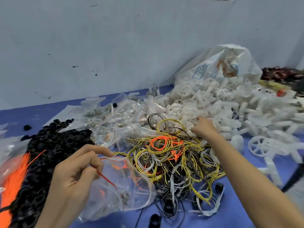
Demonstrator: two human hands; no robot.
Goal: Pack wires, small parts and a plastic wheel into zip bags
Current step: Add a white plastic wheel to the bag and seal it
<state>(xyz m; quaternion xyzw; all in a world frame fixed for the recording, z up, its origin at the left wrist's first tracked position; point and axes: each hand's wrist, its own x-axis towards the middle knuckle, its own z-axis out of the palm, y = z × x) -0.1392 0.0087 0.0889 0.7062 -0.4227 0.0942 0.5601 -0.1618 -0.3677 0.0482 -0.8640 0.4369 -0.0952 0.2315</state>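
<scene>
Holding a clear zip bag (121,183) at its mouth, the left hand (74,175) pinched the upper lip between thumb and forefinger, the remaining fingers curled around the bag's red-striped edge. The bag lay near the front edge of the blue bench (243,209), with orange wire and a small grey part visible through the plastic. The right hand (204,127) reached toward the middle of the bench, fingers bent down onto the boundary between the wire tangle (174,155) and the pile of white plastic wheels (230,109); whether that grip enclosed anything could not be determined.

The tangle of yellow, black, white and orange wires lay just right of the zip bag, touching it. The wheels spread toward the right edge and rear of the bench, spilling from a large white sack (218,66) set against the wall (98,46). One single wheel (261,145) lay apart, near the right edge.

A heap of black ring parts (49,145) occupied the left side of the bench, with a bundle of orange ties (13,180) at the left edge. Small filled zip bags (115,112) lay behind the tangle, toward the rear. Loose black rings (169,204) lay at the front edge.
</scene>
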